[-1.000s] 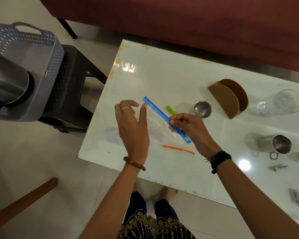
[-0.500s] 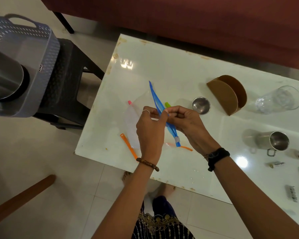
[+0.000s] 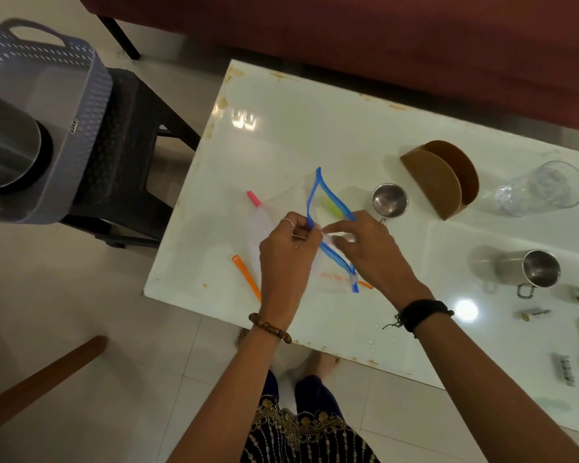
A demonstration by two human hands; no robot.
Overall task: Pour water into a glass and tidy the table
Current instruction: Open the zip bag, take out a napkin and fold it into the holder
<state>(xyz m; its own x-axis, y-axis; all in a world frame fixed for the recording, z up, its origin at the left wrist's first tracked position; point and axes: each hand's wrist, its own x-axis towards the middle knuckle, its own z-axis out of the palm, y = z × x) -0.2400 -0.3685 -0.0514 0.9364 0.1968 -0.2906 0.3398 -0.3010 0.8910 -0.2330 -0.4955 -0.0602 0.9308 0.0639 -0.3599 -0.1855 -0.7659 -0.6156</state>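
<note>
- Two hands are pinched on a clear zip bag (image 3: 315,262) with a blue zipper strip (image 3: 331,202): the left hand (image 3: 286,259) grips one side of the strip and the right hand (image 3: 370,252) the other, so the mouth is held apart above the white table (image 3: 315,128).
- Much of the bag's clear film is hard to make out; a green strip (image 3: 330,205) is seen through the mouth, and an orange strip (image 3: 248,277) and a pink strip (image 3: 254,198) are partly covered by the left hand and the film.
- Beyond the right hand a small steel cup (image 3: 390,199) stands; further right a clear glass (image 3: 542,188) and a steel mug (image 3: 528,269) lie on their sides.
- Bare tabletop is left beyond both hands, up to the chipped far edge.
- Writing on the small items at the far right is too blurred to be read.
</note>
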